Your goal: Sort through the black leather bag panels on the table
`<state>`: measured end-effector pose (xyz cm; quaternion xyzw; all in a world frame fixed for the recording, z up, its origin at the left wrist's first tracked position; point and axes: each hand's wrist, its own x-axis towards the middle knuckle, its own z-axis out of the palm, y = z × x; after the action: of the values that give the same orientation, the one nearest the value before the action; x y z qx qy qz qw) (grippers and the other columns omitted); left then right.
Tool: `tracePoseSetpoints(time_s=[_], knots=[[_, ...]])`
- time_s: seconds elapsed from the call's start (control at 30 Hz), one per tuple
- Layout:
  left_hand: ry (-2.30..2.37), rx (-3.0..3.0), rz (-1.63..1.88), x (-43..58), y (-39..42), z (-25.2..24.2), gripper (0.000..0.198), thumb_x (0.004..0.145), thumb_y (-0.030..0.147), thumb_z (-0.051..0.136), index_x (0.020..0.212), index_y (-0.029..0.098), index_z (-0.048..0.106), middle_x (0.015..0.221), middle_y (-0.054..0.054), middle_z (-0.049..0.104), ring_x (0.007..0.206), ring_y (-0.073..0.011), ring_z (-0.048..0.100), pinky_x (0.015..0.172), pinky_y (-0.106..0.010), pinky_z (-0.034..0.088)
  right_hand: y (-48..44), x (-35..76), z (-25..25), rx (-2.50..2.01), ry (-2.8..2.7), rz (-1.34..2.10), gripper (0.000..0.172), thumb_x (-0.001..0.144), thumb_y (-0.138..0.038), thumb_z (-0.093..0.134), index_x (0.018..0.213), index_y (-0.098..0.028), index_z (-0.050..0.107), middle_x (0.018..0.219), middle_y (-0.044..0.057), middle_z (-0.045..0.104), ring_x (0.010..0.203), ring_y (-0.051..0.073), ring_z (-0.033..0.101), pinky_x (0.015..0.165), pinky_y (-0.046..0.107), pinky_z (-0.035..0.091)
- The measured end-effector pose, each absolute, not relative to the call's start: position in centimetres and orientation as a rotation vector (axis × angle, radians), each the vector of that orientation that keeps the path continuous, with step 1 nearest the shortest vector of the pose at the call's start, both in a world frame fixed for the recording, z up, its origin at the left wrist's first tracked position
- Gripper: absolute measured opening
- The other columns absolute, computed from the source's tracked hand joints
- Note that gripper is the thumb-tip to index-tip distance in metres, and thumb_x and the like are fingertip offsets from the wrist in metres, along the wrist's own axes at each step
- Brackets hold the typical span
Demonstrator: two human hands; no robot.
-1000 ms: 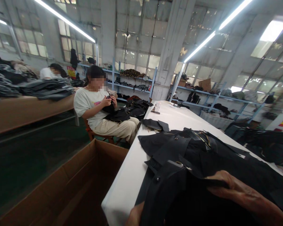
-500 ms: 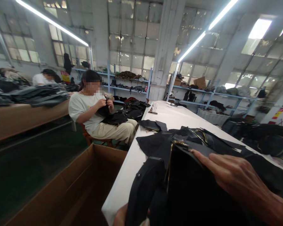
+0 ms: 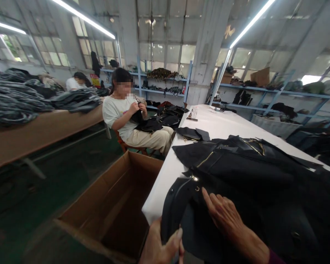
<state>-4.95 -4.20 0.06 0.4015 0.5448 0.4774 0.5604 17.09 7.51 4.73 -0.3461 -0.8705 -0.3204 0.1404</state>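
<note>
Left hand (image 3: pixel 161 244): closed, thumb against fingers, clamped on a curved, dark grey fabric band (image 3: pixel 173 205) at the near end of a black fabric garment (image 3: pixel 253 198). Right hand (image 3: pixel 227 214): partly open, palm down over the same garment, index finger extended, remaining fingers loosely bent; its fingertip is just beside a small, gold-coloured metal hook (image 3: pixel 197 189). Whether that fingertip presses the cloth cannot be determined. The two hands are apart from each other.

Garment location: near end of a long, white-covered table (image 3: pixel 156 196), with the clamped band at the table's near corner. Garment condition: unfolded and loosely creased. The band bends in an arc and carries a small, dark, round stud (image 3: pixel 172 191). A shiny, gold-coloured metal fitting (image 3: pixel 194 178) is located near the hook. Lower folds are too dark to resolve.
</note>
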Motion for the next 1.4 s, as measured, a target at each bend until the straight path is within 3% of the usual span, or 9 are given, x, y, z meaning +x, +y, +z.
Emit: tracePoseSetpoints(time_s=[0.1, 0.33, 0.43, 0.53, 0.83, 1.1, 1.23, 1.4], knots=[[1.247, 0.904, 1.102, -5.5, -3.8, -0.9, 0.045, 0.075, 0.056, 0.054, 0.058, 0.014, 0.053, 0.038, -0.002, 0.054, 0.033, -0.0106, 0.050, 0.040, -0.020, 0.040, 8.2, 16.1, 3.2, -1.016, -2.549, -0.722, 0.036, 0.089, -0.018, 0.050, 0.124, -0.016, 0.051, 0.081, 0.009, 0.060, 0.076, 0.023, 0.055, 0.069, 0.034, 0.042], [1.285, 0.909, 1.101, -5.6, -3.5, -2.2, 0.044, 0.079, 0.053, 0.052, 0.060, 0.013, 0.054, 0.039, -0.003, 0.057, 0.034, -0.0112, 0.052, 0.042, -0.021, 0.043, 10.0, 15.5, -0.5, -1.124, -2.622, -0.361, 0.035, 0.087, -0.012, 0.049, 0.122, -0.006, 0.051, 0.105, 0.020, 0.059, 0.097, 0.033, 0.053, 0.080, 0.044, 0.043], [1.278, 0.878, 1.069, -5.5, -3.4, -2.0, 0.044, 0.079, 0.053, 0.053, 0.060, 0.013, 0.053, 0.039, -0.002, 0.056, 0.033, -0.0112, 0.051, 0.040, -0.021, 0.042, 12.0, 15.3, -1.0, -1.164, -2.629, -0.116, 0.019, 0.088, -0.009, 0.046, 0.096, -0.009, 0.063, 0.084, 0.011, 0.064, 0.076, 0.023, 0.060, 0.066, 0.033, 0.047], [1.273, 0.875, 1.061, -5.6, -3.4, -1.6, 0.043, 0.078, 0.054, 0.053, 0.062, 0.014, 0.051, 0.040, -0.001, 0.055, 0.034, -0.0107, 0.051, 0.040, -0.020, 0.041, 14.1, 14.9, -0.3, -1.150, -2.569, 0.114, 0.021, 0.091, -0.013, 0.048, 0.077, -0.013, 0.063, 0.070, 0.000, 0.063, 0.062, 0.014, 0.060, 0.061, 0.026, 0.047], [1.461, 0.909, 1.032, -4.2, -3.0, -2.9, 0.040, 0.068, 0.052, 0.064, 0.079, 0.014, 0.056, 0.048, 0.000, 0.058, 0.044, -0.0138, 0.056, 0.048, -0.022, 0.045, 14.0, 14.0, 1.6, -1.139, -2.217, 0.307, 0.025, 0.089, -0.021, 0.043, 0.084, -0.011, 0.065, 0.075, 0.009, 0.062, 0.068, 0.020, 0.057, 0.066, 0.031, 0.040], [1.330, 0.914, 1.000, -3.5, -0.3, -2.0, 0.042, 0.073, 0.056, 0.056, 0.072, 0.015, 0.052, 0.042, 0.003, 0.052, 0.033, -0.0116, 0.050, 0.036, -0.021, 0.039, 11.7, 14.5, 2.8, -1.138, -2.174, 0.853, 0.034, 0.089, -0.032, 0.042, 0.064, -0.016, 0.058, 0.057, -0.002, 0.048, 0.053, 0.014, 0.047, 0.050, 0.025, 0.032], [1.395, 0.885, 1.051, -4.4, -0.2, -1.8, 0.043, 0.075, 0.057, 0.054, 0.065, 0.015, 0.049, 0.039, 0.000, 0.053, 0.033, -0.0116, 0.050, 0.038, -0.021, 0.040, 12.4, 15.4, 2.1, -1.184, -2.085, 1.082, 0.036, 0.085, -0.038, 0.046, 0.057, -0.016, 0.053, 0.052, -0.005, 0.037, 0.048, 0.011, 0.037, 0.044, 0.023, 0.026], [1.406, 0.902, 1.087, -5.4, -1.4, -1.4, 0.041, 0.077, 0.054, 0.054, 0.063, 0.015, 0.051, 0.038, -0.001, 0.055, 0.034, -0.0125, 0.053, 0.041, -0.021, 0.042, 13.4, 15.4, 1.3, -1.247, -1.912, 1.258, 0.033, 0.083, -0.040, 0.048, 0.060, -0.016, 0.053, 0.051, -0.004, 0.040, 0.046, 0.011, 0.038, 0.041, 0.022, 0.026]])
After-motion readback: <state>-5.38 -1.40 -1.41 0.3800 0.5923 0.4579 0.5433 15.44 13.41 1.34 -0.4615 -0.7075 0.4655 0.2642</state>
